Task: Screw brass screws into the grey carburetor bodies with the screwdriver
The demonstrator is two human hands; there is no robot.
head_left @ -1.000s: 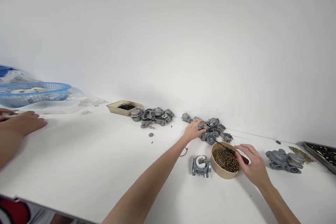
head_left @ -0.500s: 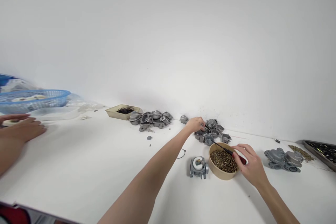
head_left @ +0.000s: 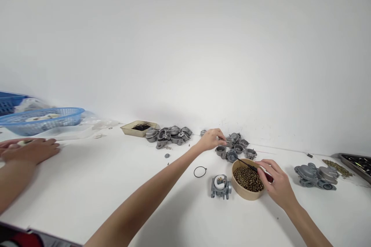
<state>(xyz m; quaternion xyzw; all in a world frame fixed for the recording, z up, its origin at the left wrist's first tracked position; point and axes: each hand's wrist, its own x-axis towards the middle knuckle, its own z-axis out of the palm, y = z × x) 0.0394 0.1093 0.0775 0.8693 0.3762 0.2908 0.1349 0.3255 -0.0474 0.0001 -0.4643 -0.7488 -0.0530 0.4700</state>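
My left hand (head_left: 213, 139) reaches to the pile of grey carburetor float bowls (head_left: 238, 149); its fingers pinch what looks like the edge of one float bowl (head_left: 227, 143), partly hidden by the hand. In my right hand (head_left: 275, 181) is a screwdriver (head_left: 251, 167) with a dark red handle, its shaft slanting over a round tub (head_left: 247, 195) of small brass-coloured parts. The screwdriver's tip is close to a float bowl at the front of the pile. Left of the tub stands a carburetor body (head_left: 220, 186) with a white float on top. A thin black O-ring (head_left: 200, 171) lies nearby.
Another person's hands (head_left: 31, 150) rest at the left, near a blue basket (head_left: 63, 116). More float bowls (head_left: 168, 135) lie beside a shallow tray (head_left: 130, 130) of black rings. Assembled carburetors (head_left: 315, 176) sit right, before brass parts (head_left: 337, 168) and a dark tray (head_left: 358, 166).
My left hand has drawn back slightly to the left, and its forearm has shifted left, uncovering the whole O-ring. The right hand keeps its hold on the screwdriver. The view has shifted slightly.
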